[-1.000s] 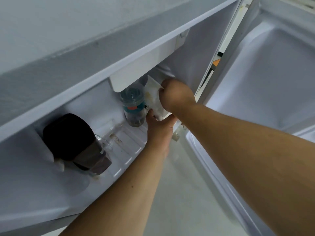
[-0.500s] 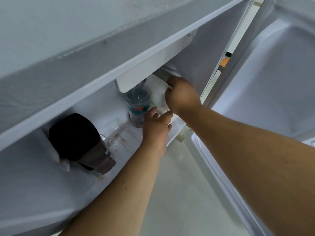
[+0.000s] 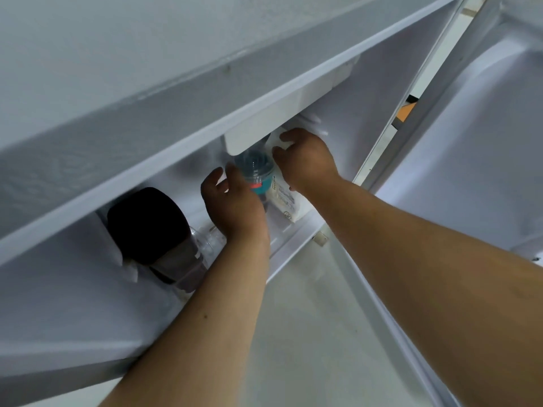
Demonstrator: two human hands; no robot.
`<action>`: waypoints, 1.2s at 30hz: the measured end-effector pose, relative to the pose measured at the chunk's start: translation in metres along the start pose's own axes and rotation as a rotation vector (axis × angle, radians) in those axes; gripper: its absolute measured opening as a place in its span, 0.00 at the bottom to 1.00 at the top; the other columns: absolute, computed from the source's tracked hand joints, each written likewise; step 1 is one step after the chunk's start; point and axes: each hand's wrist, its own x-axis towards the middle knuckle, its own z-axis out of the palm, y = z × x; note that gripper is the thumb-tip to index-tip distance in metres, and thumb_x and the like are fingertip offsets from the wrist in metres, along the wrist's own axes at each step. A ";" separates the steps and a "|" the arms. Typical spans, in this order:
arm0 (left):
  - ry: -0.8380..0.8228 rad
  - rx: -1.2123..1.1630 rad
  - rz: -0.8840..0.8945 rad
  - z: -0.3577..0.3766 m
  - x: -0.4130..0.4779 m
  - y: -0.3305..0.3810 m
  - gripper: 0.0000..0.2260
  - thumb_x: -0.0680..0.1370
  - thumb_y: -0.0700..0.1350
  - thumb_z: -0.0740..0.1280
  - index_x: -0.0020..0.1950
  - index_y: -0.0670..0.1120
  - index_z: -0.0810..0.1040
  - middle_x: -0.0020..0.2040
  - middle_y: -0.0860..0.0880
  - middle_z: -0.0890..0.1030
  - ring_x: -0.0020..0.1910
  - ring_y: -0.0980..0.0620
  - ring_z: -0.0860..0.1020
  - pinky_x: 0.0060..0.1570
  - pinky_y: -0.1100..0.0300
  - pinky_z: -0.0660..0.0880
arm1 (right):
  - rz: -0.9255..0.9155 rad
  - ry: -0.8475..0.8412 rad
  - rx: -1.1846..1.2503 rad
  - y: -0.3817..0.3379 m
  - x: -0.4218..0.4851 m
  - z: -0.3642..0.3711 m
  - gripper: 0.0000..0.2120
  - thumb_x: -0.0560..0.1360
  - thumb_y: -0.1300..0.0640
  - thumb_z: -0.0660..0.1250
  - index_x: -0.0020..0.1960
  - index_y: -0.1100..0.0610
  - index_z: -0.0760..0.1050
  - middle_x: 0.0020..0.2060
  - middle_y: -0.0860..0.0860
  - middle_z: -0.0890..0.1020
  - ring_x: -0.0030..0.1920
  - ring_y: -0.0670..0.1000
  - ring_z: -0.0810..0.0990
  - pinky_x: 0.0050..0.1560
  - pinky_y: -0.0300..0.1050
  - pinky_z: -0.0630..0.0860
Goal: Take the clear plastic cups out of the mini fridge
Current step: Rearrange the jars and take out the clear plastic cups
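The clear plastic cups (image 3: 206,238) stand on the mini fridge shelf (image 3: 289,240), between a dark-lidded jar and my left wrist, which partly hides them. My left hand (image 3: 233,202) is inside the fridge just right of the cups, fingers spread, against the left side of a water bottle (image 3: 256,171). It holds nothing. My right hand (image 3: 305,160) is further right and deeper in, its fingers closed over the top of a white carton (image 3: 284,201) that leans beside the bottle near the right inner wall.
A jar with a black lid (image 3: 151,227) lies tilted at the shelf's left. A white compartment box (image 3: 264,127) hangs low above the bottle. The open fridge door (image 3: 476,160) stands to the right. Pale floor (image 3: 308,333) shows below the shelf.
My left hand has left the carton's underside and moved left to the bottle's side. My right hand has moved the carton deeper, toward the right wall.
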 end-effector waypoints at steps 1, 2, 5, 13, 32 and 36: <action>-0.004 -0.002 -0.018 0.002 0.001 0.000 0.12 0.80 0.53 0.68 0.62 0.50 0.78 0.48 0.60 0.78 0.52 0.51 0.82 0.56 0.45 0.83 | 0.035 -0.027 0.023 -0.001 0.001 0.000 0.16 0.82 0.55 0.66 0.69 0.51 0.77 0.61 0.51 0.80 0.51 0.55 0.83 0.55 0.49 0.83; -0.009 0.000 -0.027 0.004 0.001 0.001 0.11 0.81 0.52 0.69 0.61 0.50 0.79 0.46 0.60 0.79 0.52 0.50 0.83 0.57 0.45 0.82 | 0.051 -0.054 0.023 -0.001 0.002 0.001 0.15 0.82 0.57 0.66 0.67 0.53 0.78 0.61 0.52 0.81 0.51 0.55 0.83 0.56 0.51 0.83; -0.036 0.009 -0.026 0.006 0.002 0.001 0.07 0.80 0.46 0.69 0.58 0.51 0.79 0.39 0.65 0.82 0.49 0.53 0.83 0.53 0.48 0.84 | 0.092 -0.088 0.062 -0.002 0.002 0.004 0.13 0.81 0.61 0.67 0.65 0.56 0.81 0.60 0.54 0.82 0.53 0.56 0.83 0.57 0.53 0.83; -0.078 -0.055 -0.020 -0.014 -0.011 0.002 0.09 0.77 0.40 0.71 0.51 0.53 0.77 0.45 0.51 0.85 0.34 0.55 0.85 0.34 0.58 0.82 | 0.095 -0.007 0.211 0.001 -0.019 0.002 0.08 0.78 0.62 0.68 0.55 0.55 0.82 0.54 0.53 0.83 0.48 0.58 0.84 0.53 0.54 0.84; -0.144 0.349 -0.085 -0.083 -0.045 -0.072 0.07 0.76 0.49 0.72 0.52 0.54 0.77 0.50 0.52 0.85 0.48 0.45 0.85 0.54 0.40 0.82 | 0.221 -0.098 0.142 0.087 -0.087 0.037 0.12 0.75 0.58 0.63 0.52 0.42 0.76 0.35 0.44 0.81 0.29 0.42 0.77 0.29 0.36 0.71; -0.160 0.413 -0.130 -0.091 -0.041 -0.084 0.07 0.78 0.49 0.72 0.53 0.51 0.78 0.50 0.48 0.86 0.50 0.40 0.84 0.55 0.38 0.81 | 0.277 -0.164 0.103 0.102 -0.087 0.046 0.13 0.76 0.58 0.62 0.54 0.43 0.78 0.38 0.45 0.81 0.30 0.44 0.78 0.26 0.34 0.70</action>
